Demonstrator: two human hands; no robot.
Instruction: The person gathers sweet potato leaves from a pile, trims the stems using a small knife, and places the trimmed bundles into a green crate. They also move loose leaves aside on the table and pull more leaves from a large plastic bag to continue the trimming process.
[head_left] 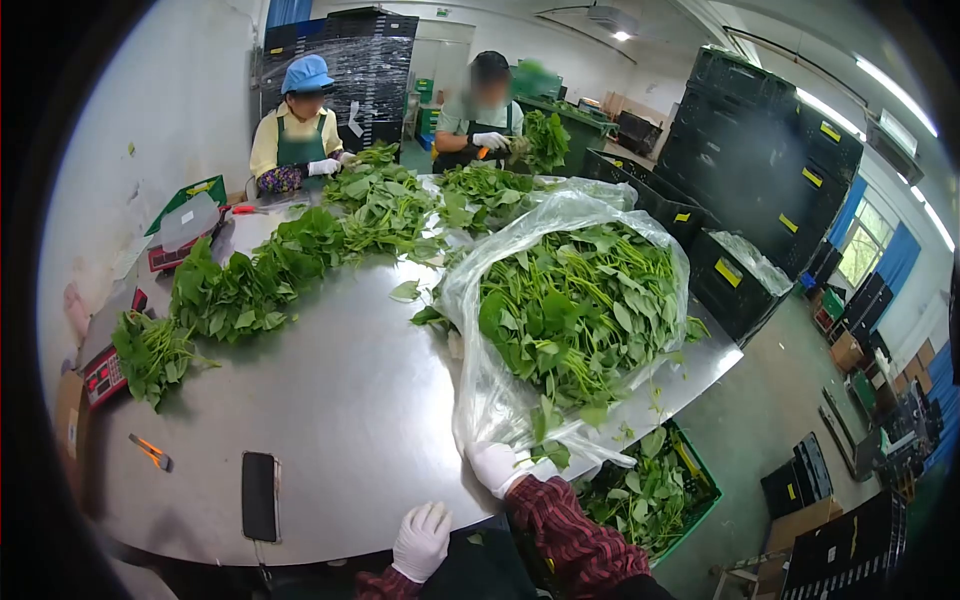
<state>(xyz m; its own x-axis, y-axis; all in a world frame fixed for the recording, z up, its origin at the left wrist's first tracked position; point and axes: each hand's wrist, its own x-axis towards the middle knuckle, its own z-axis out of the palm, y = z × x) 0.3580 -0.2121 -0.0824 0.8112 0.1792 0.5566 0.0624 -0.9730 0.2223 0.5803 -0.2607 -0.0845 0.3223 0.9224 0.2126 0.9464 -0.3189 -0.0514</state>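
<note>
A large clear plastic bag (468, 330) full of leafy green stems (580, 310) lies open on the metal table (340, 400). My right hand (497, 468), in a white glove, is closed on the bag's near edge, beside a few loose leaves. My left hand (422, 541), also gloved, rests at the table's front edge with its fingers curled together; whether anything is in them is hidden. Bundles of greens (230, 290) run in a curved row along the table's left and far sides. Below my right hand, a green crate (705, 500) holds more greens.
A phone (261, 497) and an orange cutter (151, 451) lie on the table's near left. A red scale (103, 376) stands at the left edge. Two people (300, 140) (480, 115) work across the table. Black crates (755, 150) are stacked at the right.
</note>
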